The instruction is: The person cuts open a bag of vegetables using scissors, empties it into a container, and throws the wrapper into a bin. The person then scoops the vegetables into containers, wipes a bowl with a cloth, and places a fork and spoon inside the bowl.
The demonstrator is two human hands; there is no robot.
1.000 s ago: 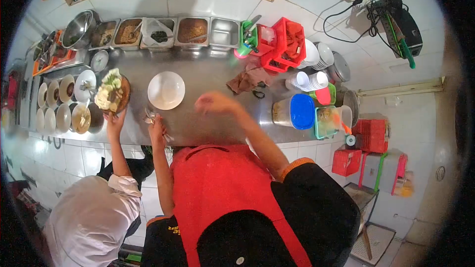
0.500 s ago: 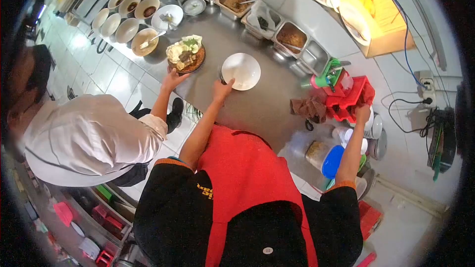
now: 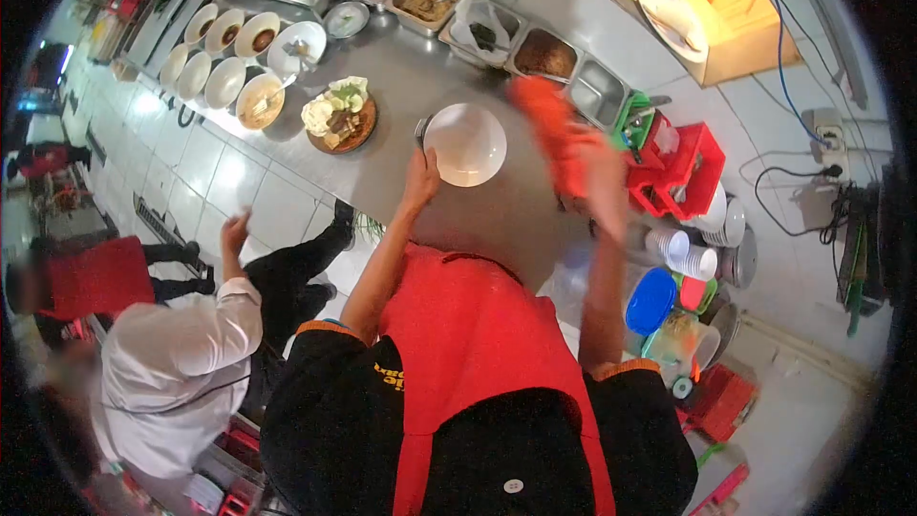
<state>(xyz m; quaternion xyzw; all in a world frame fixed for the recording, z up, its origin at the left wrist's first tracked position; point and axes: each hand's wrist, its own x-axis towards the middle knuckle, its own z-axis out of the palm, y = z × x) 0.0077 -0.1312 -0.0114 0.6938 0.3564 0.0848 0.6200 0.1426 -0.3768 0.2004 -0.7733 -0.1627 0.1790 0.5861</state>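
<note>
A white bowl (image 3: 465,145) sits over the steel counter, and my left hand (image 3: 418,180) grips its near-left rim. My right hand (image 3: 606,193) is smeared by motion to the right of the bowl. It holds an orange-red cloth (image 3: 557,132) that stretches up and left toward the food trays. Left of the bowl, a round brown plate (image 3: 360,132) carries pale leaves, a green garnish and brown pieces of food.
Several bowls (image 3: 224,83) stand in rows at the left, some with dark sauce. Steel food trays (image 3: 544,54) line the back. Red bins (image 3: 702,148), stacked cups (image 3: 696,262) and a blue lid (image 3: 650,300) are at the right. A co-worker in a white shirt (image 3: 177,373) stands left.
My right hand has left the red bin and moved left with the orange-red cloth. The co-worker has let go of the brown plate and stepped back. My left hand still holds the bowl.
</note>
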